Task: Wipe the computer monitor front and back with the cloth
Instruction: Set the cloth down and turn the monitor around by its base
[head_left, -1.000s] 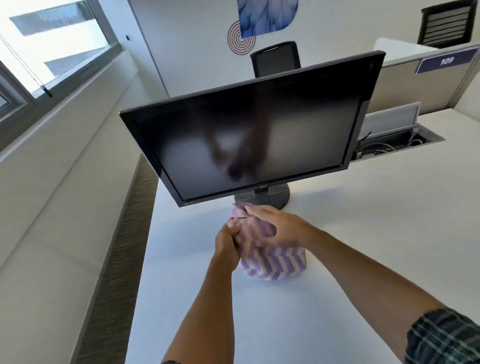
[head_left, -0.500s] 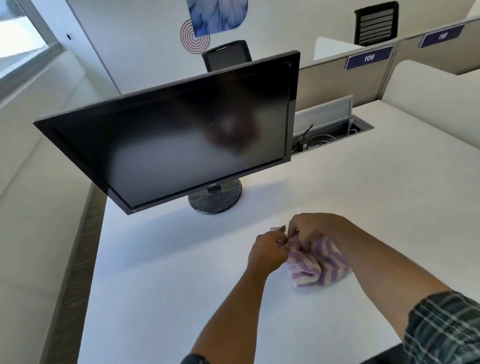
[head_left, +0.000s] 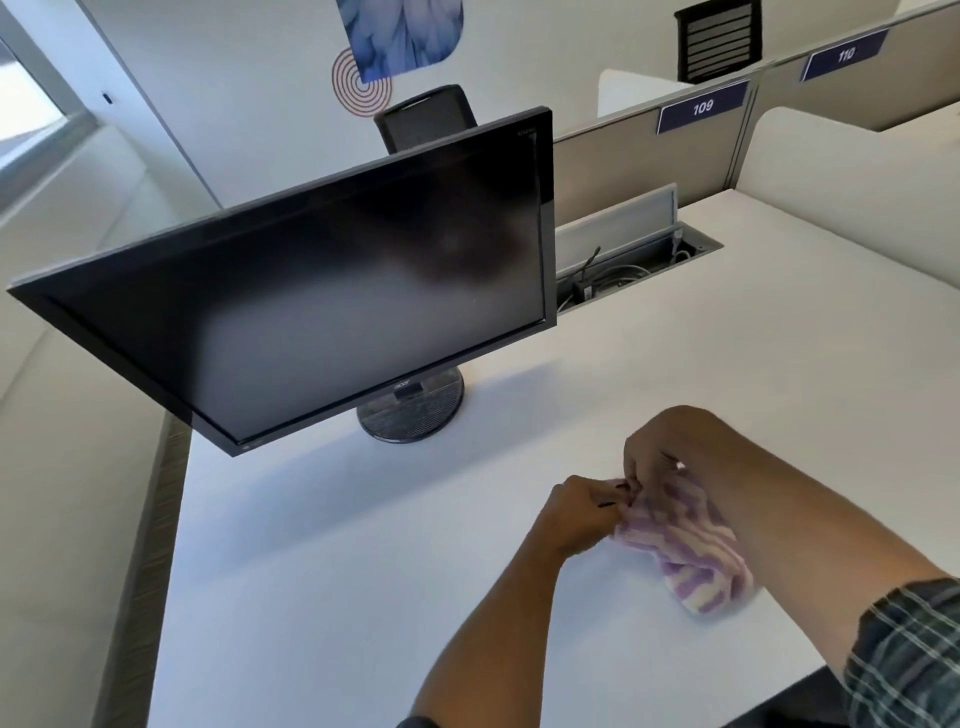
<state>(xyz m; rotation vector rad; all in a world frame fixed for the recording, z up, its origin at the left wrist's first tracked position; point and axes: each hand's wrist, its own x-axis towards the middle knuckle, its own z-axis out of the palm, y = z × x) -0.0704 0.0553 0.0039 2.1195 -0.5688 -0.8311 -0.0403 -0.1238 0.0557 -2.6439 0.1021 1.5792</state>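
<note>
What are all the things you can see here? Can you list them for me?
monitor: one, black, on the desk at left, screen dark
cloth: one, purple and white striped, bunched, on the desk under the hands
desk: one, white
cable tray: one, grey, open, behind the monitor
office chairs: two, black, beyond the desk
number signs: two, blue, on the dividers
left hand: one, grips the cloth
right hand: one, pinches the cloth

Partition signs (head_left: 702, 108) 109, 110

The cloth (head_left: 685, 545) is purple-and-cream striped, the monitor (head_left: 311, 291) black, the desk (head_left: 363, 571) white, the sleeve (head_left: 909, 654) dark plaid.
</note>
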